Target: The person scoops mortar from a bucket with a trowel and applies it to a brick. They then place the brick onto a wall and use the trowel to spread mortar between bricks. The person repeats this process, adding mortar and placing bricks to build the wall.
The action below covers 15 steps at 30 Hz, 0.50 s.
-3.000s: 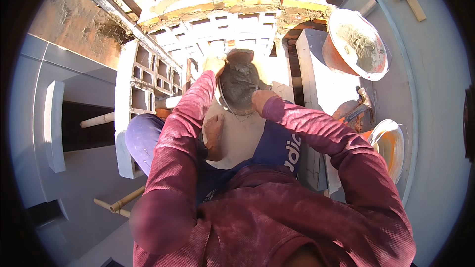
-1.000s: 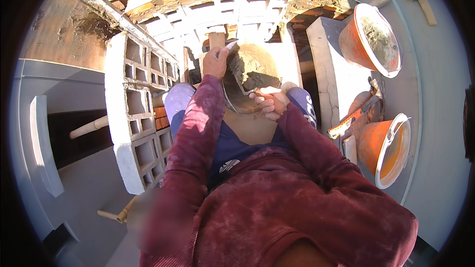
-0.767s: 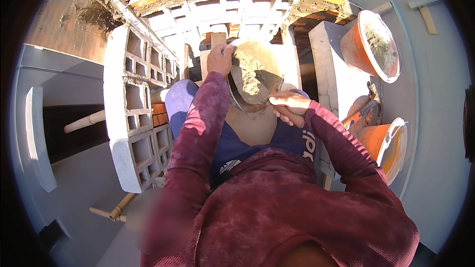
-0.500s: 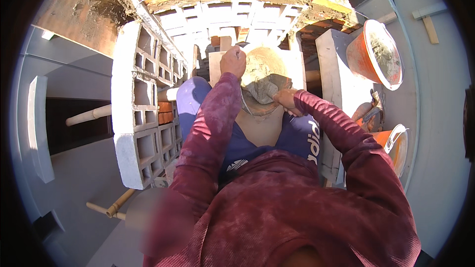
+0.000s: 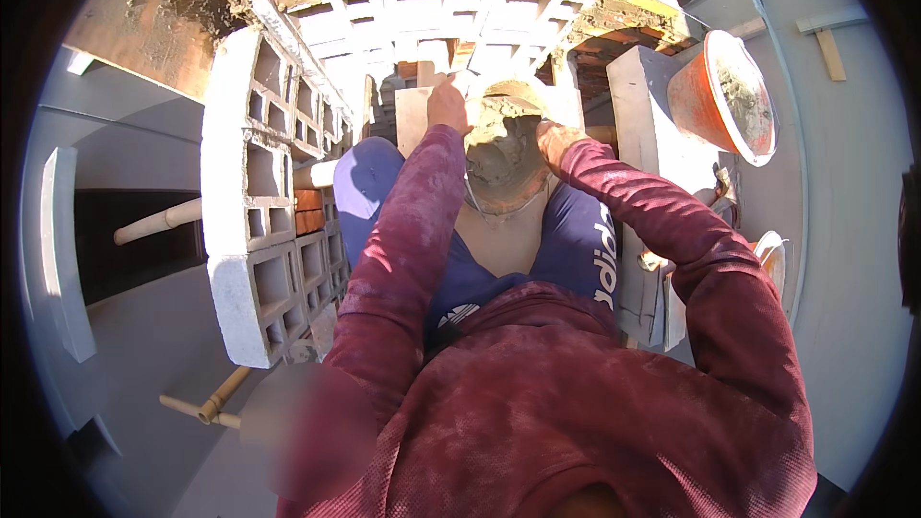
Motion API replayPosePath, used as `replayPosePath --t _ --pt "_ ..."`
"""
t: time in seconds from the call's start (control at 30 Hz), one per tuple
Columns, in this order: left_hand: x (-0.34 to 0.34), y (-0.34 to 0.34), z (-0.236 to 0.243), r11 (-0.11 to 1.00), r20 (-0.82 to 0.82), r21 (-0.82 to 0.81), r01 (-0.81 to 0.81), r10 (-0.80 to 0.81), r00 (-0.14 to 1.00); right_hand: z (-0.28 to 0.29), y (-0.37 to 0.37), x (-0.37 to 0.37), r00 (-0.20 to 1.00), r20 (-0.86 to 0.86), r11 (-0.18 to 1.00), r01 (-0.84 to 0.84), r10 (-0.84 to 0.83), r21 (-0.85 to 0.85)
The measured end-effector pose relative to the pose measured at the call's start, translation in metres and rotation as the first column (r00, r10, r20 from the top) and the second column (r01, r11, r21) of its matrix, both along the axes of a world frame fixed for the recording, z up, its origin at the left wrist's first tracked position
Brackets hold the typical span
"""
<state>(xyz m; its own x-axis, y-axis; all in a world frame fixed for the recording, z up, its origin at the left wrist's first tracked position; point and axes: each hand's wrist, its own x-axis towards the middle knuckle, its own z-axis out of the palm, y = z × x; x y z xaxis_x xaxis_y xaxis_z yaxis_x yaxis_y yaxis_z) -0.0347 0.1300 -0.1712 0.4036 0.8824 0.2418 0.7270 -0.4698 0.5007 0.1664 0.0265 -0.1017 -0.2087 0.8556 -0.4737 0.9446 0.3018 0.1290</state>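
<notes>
Mortar bucket (image 5: 519,200) sits between the left hand (image 5: 448,104), curled on its rim, and the right hand (image 5: 557,141), opposite; I cannot tell the right's grip; wet mortar (image 5: 499,146) lies inside.

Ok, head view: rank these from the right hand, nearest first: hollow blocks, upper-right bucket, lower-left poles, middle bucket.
1. Middle bucket, left of right hand
2. Upper-right bucket, right side
3. Hollow blocks, left side
4. Poles, lower left
</notes>
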Motion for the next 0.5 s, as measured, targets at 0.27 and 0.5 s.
replayPosePath --t 0.27,0.5 --pt "-0.002 0.009 0.001 0.874 0.333 -0.477 -0.095 0.28 0.9 -0.021 -0.071 -0.03 0.929 0.075 0.931 -0.364 0.362 0.02" --pt "0.003 0.005 0.014 0.914 0.414 -0.404 -0.027 0.21 0.886 0.03 -0.006 -0.003 0.969 0.205 0.97 -0.174 0.138 0.172"
